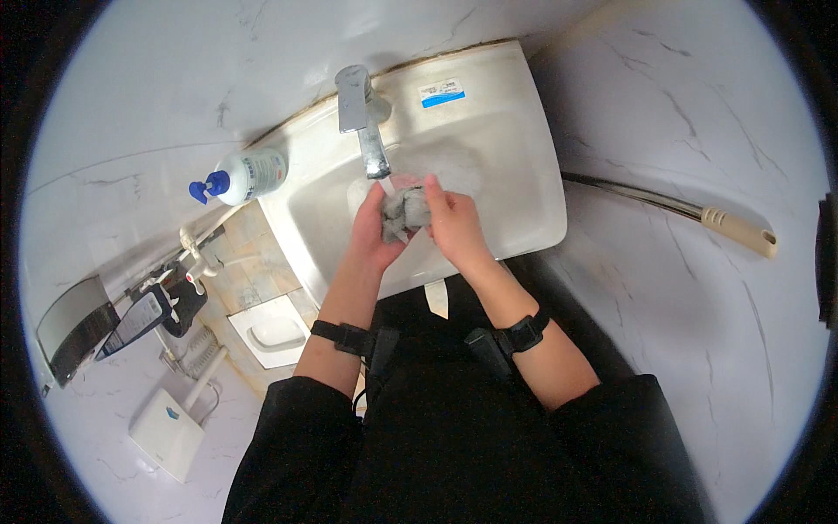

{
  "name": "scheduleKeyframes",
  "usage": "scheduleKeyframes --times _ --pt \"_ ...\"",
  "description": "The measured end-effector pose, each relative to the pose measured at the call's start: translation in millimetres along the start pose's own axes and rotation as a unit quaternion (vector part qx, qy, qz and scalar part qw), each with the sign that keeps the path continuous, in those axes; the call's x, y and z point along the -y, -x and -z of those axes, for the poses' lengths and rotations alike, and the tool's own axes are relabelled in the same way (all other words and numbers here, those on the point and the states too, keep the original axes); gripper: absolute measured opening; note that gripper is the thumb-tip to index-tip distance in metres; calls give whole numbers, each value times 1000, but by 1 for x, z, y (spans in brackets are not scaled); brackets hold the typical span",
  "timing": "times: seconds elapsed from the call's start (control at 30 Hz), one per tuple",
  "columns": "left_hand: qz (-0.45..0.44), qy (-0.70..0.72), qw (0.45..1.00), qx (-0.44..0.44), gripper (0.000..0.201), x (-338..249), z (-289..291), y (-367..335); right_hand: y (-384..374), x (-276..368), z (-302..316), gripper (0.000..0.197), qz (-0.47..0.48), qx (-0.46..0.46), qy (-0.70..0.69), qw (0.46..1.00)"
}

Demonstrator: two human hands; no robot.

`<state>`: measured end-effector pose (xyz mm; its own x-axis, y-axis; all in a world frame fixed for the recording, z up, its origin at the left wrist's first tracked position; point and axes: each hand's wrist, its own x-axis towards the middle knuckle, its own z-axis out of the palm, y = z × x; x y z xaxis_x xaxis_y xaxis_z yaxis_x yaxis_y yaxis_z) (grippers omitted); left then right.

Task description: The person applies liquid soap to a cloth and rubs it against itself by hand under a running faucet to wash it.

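A bunched, wet-looking grey cloth [404, 215] is held between my two hands, just below the spout of the chrome faucet [354, 103]. My left hand [370, 234] cups its left side and underside, fingers partly hidden. On the other side my right hand [456, 229] grips it, thumb up along the edge. A short pale stream of water seems to run from the spout by my left fingertips. Behind the cloth, whitish suds [458, 166] and something pinkish [405, 181] lie in the white washbasin [543, 179]; what the pink thing is I cannot make out.
A white pump bottle [258, 173] with a blue top stands on the basin's left edge. At right, a metal pole with a beige handle [738, 230] leans near the marbled wall. A squat toilet [272, 332] and wall-mounted white box [166, 434] are at lower left.
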<state>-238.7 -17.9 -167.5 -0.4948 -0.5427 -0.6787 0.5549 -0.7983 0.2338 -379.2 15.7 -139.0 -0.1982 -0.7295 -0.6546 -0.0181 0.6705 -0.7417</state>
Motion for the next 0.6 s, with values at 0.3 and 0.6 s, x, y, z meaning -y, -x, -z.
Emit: scheduleKeyframes --times 0.3,0.6 --pt "-35 -10 970 -238 36 -8 -9 -24 -6 -24 28 40 -59 -36 -135 988" --pt "-61 -62 953 -290 39 0 -21 -30 -1 -34 4 33 -127 21 -196 972"
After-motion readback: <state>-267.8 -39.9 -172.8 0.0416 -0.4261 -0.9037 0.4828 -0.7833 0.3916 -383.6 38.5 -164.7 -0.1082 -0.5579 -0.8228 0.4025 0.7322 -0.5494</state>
